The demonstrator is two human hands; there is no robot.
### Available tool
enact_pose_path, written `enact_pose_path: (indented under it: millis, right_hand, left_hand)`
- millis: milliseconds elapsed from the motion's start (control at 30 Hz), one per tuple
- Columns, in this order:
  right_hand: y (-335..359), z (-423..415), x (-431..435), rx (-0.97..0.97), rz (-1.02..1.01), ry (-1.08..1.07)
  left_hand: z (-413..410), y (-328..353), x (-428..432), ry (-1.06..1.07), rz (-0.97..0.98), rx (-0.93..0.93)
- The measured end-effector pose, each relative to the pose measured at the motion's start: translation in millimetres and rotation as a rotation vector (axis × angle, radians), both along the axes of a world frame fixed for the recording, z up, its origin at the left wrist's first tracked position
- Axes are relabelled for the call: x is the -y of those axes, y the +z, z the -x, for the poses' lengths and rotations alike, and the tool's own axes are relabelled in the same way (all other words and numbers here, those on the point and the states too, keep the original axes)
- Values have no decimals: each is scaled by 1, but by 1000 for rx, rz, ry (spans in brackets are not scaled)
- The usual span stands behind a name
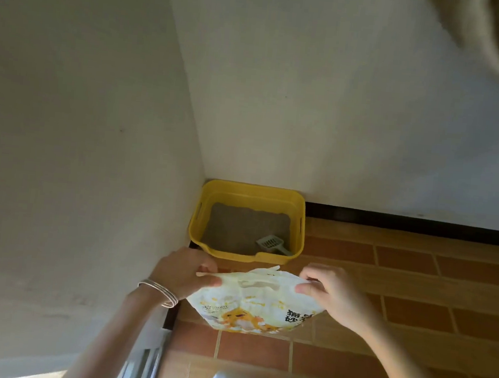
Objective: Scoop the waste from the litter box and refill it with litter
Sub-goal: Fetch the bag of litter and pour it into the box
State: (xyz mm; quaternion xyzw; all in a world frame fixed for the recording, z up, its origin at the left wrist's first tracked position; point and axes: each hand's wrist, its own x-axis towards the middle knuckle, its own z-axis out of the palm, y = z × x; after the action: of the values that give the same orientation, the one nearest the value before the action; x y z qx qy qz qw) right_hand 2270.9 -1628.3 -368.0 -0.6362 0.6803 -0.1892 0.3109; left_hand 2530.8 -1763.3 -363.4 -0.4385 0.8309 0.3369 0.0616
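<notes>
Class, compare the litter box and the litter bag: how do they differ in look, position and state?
The litter box is rigid yellow plastic; the litter bag is soft, pale and printed. The box sits on the floor in the corner; the bag is held up by the left hand and right hand. Both carry yellow.

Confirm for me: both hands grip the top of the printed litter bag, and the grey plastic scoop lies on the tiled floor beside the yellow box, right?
Not quite. The head view shows the grey plastic scoop lying inside the yellow box, on the litter. Both the left hand and right hand do grip the printed litter bag's top.
</notes>
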Motion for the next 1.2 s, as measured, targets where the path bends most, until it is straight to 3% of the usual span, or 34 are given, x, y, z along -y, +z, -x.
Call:
enact_pose_path:
  millis: [300, 700, 933, 1200]
  right_hand:
    - [194, 9, -41, 45, -11, -168]
    - [386, 34, -125, -4, 32, -442]
    - [440, 55, -177, -101, 138, -612]
    - [454, 88, -237, -180, 158, -769]
  left_hand:
    - [23, 194, -21, -79, 61, -74]
    - [94, 386, -49, -319, 104, -165]
    - [149, 435, -68, -522, 168, -225]
    - [216, 447, -107, -656, 154, -250]
